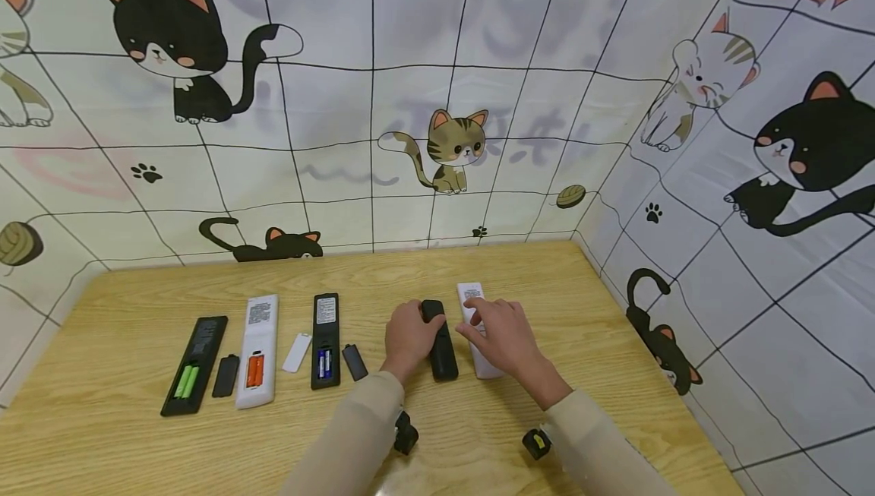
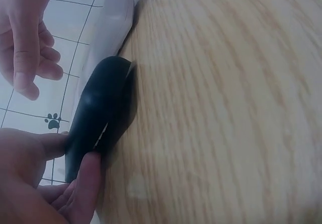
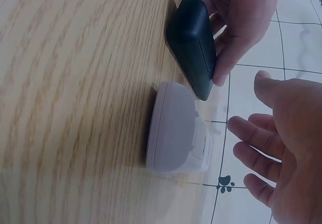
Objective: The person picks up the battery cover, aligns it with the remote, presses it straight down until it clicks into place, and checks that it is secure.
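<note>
On the wooden surface [image 1: 533, 276], the left hand [image 1: 407, 338] grips the black remote [image 1: 439, 340] while the open right hand [image 1: 502, 334] hovers over the white remote [image 1: 470, 295]; best steady each before lifting.

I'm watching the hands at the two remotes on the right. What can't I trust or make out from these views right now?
- Head view: the white remote is partly covered by the right hand; contact unclear.
- Head view: the black remote has its far end under the left hand.
- Head view: labels on the open remotes are too small to read.
- Wrist views: the table is blurred, both remotes seen end-on only.
</note>
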Demonstrator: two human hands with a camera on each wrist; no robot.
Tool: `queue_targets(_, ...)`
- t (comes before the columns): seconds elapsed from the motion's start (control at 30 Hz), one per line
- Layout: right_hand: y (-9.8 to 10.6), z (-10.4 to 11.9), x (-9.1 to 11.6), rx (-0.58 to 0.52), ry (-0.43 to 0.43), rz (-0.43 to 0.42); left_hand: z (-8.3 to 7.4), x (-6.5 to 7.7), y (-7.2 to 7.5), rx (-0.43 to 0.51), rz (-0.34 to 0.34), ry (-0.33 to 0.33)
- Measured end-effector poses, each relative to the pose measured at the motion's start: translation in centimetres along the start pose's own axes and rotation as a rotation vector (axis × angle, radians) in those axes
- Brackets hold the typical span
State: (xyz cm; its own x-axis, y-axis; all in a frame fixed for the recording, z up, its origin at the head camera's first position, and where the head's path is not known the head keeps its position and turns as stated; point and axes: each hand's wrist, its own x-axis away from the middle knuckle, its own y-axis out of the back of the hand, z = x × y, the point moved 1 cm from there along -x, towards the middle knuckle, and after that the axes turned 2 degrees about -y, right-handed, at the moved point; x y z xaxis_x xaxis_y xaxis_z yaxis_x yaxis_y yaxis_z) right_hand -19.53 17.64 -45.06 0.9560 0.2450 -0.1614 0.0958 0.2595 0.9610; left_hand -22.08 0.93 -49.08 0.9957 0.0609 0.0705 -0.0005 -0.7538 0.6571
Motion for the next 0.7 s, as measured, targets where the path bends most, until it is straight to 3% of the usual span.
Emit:
queue_targets(0.27, -0.02, 0.01, 0.05, -0.009, -0.001, -0.005, -0.26, 0.25, -0.06, -0.079, -0.024, -0.018)
queue_targets(0.47, -0.05, 0.03, 0.09, -0.002, 0.014, -0.012, -0.25, 0.37, -0.08, -0.076, -0.032, -0.017)
queue_targets(0.7, -0.2, 0.19, -0.04, -0.012, 0.019, -0.002, 0.16, 0.17, 0.3, -0.066, -0.063, -0.062)
